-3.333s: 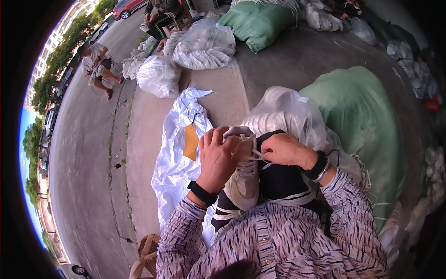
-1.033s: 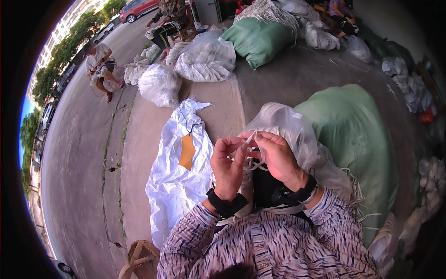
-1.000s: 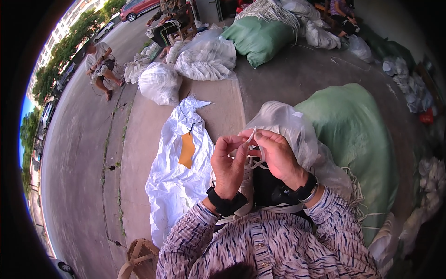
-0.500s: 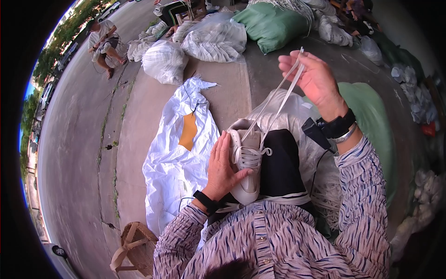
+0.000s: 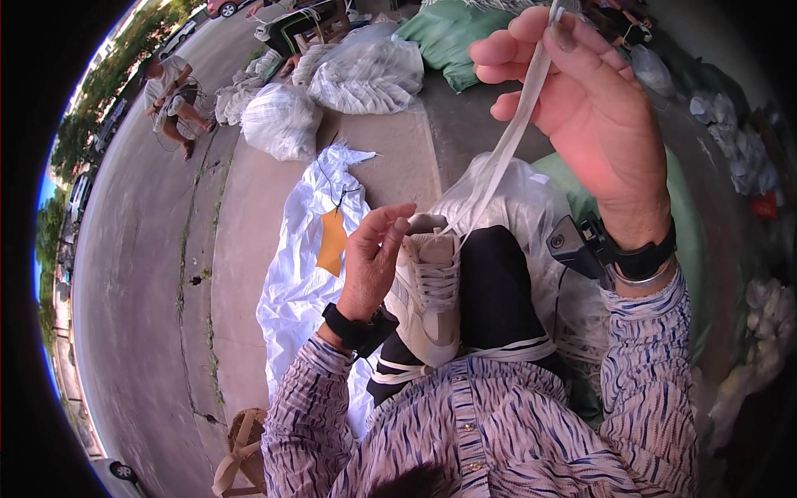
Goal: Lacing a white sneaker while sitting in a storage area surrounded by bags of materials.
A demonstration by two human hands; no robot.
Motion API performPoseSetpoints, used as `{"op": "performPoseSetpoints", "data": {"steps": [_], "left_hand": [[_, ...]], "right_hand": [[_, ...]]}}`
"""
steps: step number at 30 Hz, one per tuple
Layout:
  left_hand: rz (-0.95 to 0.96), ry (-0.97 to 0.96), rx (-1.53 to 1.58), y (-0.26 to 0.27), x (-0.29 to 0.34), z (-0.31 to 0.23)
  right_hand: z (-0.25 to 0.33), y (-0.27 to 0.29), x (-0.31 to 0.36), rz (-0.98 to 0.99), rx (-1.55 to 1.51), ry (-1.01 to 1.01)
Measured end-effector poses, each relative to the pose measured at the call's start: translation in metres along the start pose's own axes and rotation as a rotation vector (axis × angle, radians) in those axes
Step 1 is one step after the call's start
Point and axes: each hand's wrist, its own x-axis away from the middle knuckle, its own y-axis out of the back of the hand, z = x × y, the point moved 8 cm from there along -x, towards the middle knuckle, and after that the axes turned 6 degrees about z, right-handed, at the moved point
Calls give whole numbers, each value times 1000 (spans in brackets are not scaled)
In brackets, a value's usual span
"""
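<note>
A beige sneaker (image 5: 427,319) rests on my lap with its toe toward me, its white laces threaded across the tongue. From its top eyelets the loose shoelace (image 5: 513,137) runs up taut to my right hand (image 5: 610,124), raised high on the right. The lace is pinched between that thumb and index finger; the other fingers are loosely curled. My left hand (image 5: 372,264) is beside the shoe's left upper edge, fingers extended and slightly apart from the thumb, with nothing seen in it. Both wrists wear black straps with small devices.
A crumpled white sheet (image 5: 295,286) with an orange-yellow piece (image 5: 331,241) lies left of my legs. Clear plastic bags (image 5: 365,75) and a green sack (image 5: 448,41) stand ahead. A woven basket (image 5: 243,448) is at lower left. Another person (image 5: 174,95) sits far left.
My right hand has risen closer to the camera, drawing the shoelace up, and the laces on the shoe lie tighter. My left hand has come off the shoe's front toward its upper left edge.
</note>
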Motion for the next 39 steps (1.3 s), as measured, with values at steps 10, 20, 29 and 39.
{"op": "performPoseSetpoints", "data": {"steps": [10, 20, 29, 39], "left_hand": [[30, 101, 370, -2, -9, -11], [-763, 376, 763, 178, 77, 86], [-396, 511, 427, 109, 70, 75], [-97, 245, -460, 21, 37, 17]], "right_hand": [[9, 53, 40, -110, -75, 112], [-160, 63, 117, -186, 704, -382], [-212, 17, 139, 126, 605, -785], [-211, 13, 127, 172, 982, -538]]}}
